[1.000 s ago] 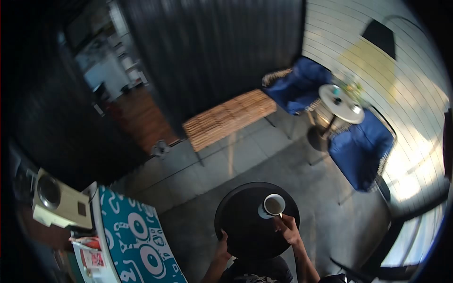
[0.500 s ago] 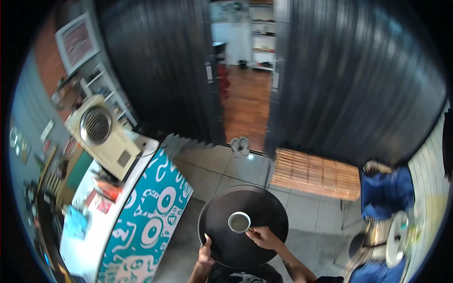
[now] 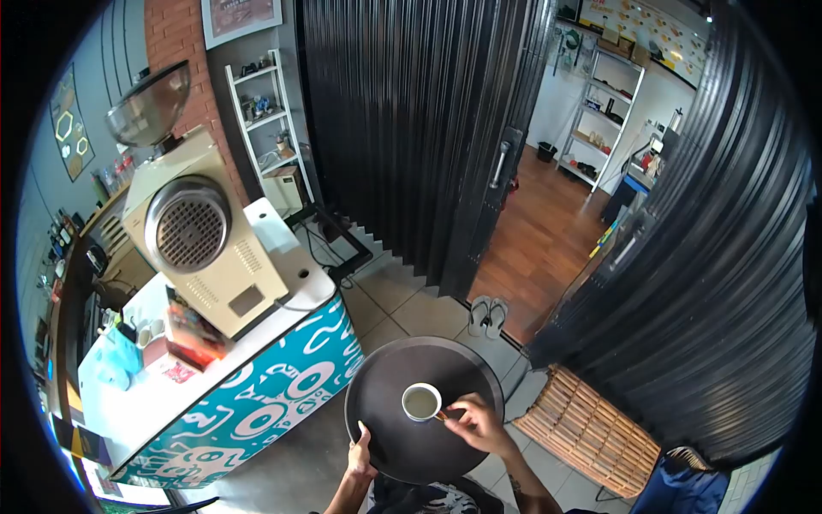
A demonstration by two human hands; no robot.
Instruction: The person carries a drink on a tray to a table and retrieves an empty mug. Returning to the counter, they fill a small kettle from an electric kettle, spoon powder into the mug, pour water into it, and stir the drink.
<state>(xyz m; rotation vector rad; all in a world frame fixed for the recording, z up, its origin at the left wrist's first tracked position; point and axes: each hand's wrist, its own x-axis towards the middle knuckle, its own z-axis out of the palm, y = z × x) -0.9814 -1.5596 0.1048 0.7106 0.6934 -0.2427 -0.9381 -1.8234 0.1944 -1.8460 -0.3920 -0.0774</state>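
A round dark brown tray (image 3: 385,450) is held level in front of my body. My left hand (image 3: 360,451) grips its left rim, with the thumb on top. On the tray, near its middle, stands a white cup (image 3: 422,403) with a pale greyish-green liquid inside. My right hand (image 3: 476,425) reaches over the tray's right side, and its fingers close on the cup's orange-brown handle (image 3: 442,415). The tips of those fingers partly hide the handle.
A counter (image 3: 282,377) with a teal patterned front is at left, bearing a large beige grinder (image 3: 201,236). Black folding doors (image 3: 385,137) stand apart ahead, with grey flip-flops (image 3: 488,317) at the threshold. A slatted wooden bench (image 3: 591,428) sits at right.
My view has swung left and come nearer the counter, so the doorway now appears further right. Both hands keep their hold on the tray and the cup.
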